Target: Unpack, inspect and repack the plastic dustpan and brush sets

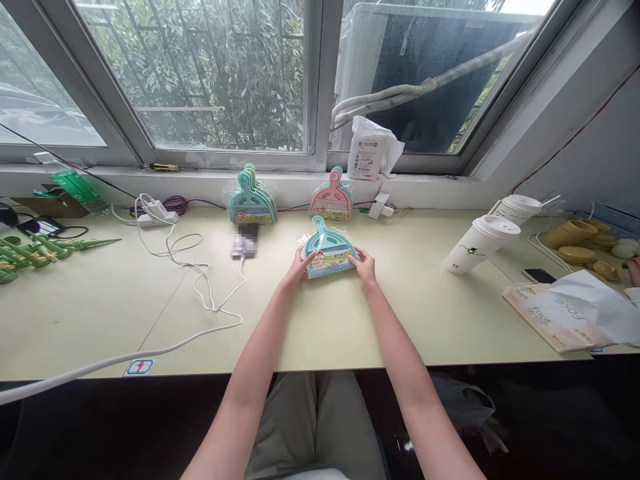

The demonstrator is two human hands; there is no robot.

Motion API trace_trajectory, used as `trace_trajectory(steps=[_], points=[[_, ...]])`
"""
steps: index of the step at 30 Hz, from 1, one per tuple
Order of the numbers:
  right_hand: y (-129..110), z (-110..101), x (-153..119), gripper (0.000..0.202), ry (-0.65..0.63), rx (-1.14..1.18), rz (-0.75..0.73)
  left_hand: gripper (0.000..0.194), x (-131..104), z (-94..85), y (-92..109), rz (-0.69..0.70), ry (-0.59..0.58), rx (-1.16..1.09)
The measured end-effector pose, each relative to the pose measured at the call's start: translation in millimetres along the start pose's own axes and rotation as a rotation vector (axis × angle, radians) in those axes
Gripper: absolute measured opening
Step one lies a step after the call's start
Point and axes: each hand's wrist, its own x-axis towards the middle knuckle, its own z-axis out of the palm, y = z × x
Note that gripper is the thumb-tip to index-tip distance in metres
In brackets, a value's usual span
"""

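Between my two hands is a teal mini dustpan set (327, 248) in clear plastic wrap, with a yellow printed label and its looped handle pointing away from me. My left hand (297, 268) grips its left edge, thumb on the front. On the right edge my right hand (365, 267) is closed the same way. Behind it, a stack of pink-fronted dustpan sets (331, 197) leans against the sill. Further left stands another stack of teal-fronted dustpan sets (251, 199).
A white cable (215, 310) winds over the left of the table (320, 333) to a power strip (157, 217). White cups (483, 243) and a tissue pack (560, 317) are on the right. A white package (367, 157) stands on the sill. Part of another person's hand (634, 270) shows far right.
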Motion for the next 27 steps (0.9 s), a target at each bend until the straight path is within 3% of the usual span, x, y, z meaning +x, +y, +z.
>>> trace_trajectory(steps=[3, 6, 10, 15, 20, 24, 27], points=[[-4.1, -4.1, 0.2, 0.052, 0.124, 0.087, 0.029, 0.119, -4.7, 8.8, -0.1, 0.051, -0.194, 0.049], [-8.2, -7.9, -0.3, 0.049, 0.162, 0.116, 0.047, 0.125, -2.4, 17.4, -6.9, 0.187, -0.167, 0.122], [-14.2, -7.0, -3.6, 0.048, 0.048, 0.104, 0.007, 0.091, 8.2, 16.2, -16.3, 0.216, 0.115, 0.188], [-26.6, -1.0, -13.2, 0.061, -0.159, 0.054, -0.021, 0.038, 9.6, 3.7, -14.5, 0.253, 0.300, 0.282], [-28.1, 5.3, -19.8, 0.058, -0.394, -0.117, 0.024, 0.034, 0.6, -5.1, -10.8, 0.237, 0.402, 0.279], [-17.4, 15.0, -18.3, 0.052, -0.309, -0.214, -0.049, 0.030, 0.7, -8.6, -6.1, 0.229, 0.470, 0.412], [-8.7, 20.6, -12.7, 0.044, -0.249, -0.231, -0.115, 0.027, 2.5, -15.6, 4.2, 0.233, 0.432, 0.542]])
